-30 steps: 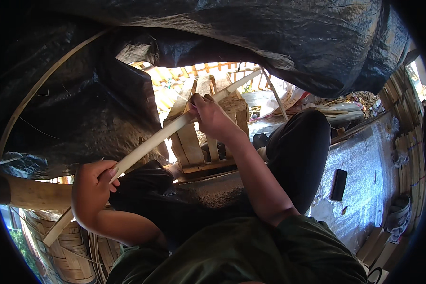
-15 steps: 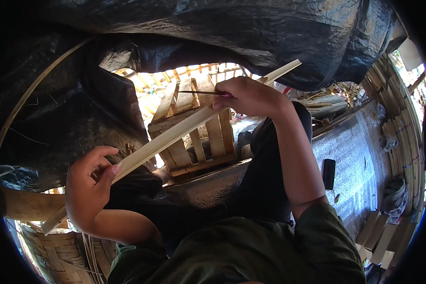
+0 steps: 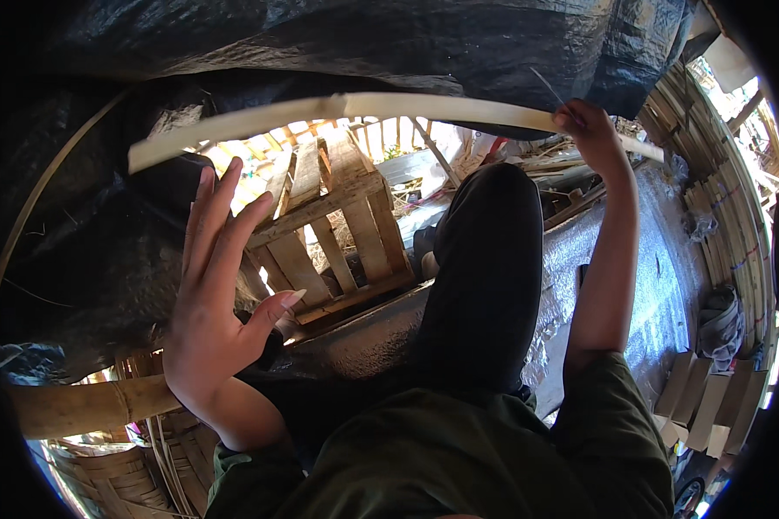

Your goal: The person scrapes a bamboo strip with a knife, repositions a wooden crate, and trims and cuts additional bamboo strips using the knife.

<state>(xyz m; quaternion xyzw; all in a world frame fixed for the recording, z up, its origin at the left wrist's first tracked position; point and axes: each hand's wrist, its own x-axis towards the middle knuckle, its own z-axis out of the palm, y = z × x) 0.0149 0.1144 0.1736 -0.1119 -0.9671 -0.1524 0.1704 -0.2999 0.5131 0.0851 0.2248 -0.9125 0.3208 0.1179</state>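
Right hand (image 3: 593,136) is gripping pale strip (image 3: 450,107) — left hand (image 3: 215,298) is hanging open, empty. Strip's left end is likely needing support.

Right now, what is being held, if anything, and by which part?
The right hand holds the pale strip near its right end; a thin tool juts from that hand, its held part mostly hidden. The left hand is open, holding nothing.

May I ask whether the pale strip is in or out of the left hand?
Out: the left hand is open; the right hand grips the strip.
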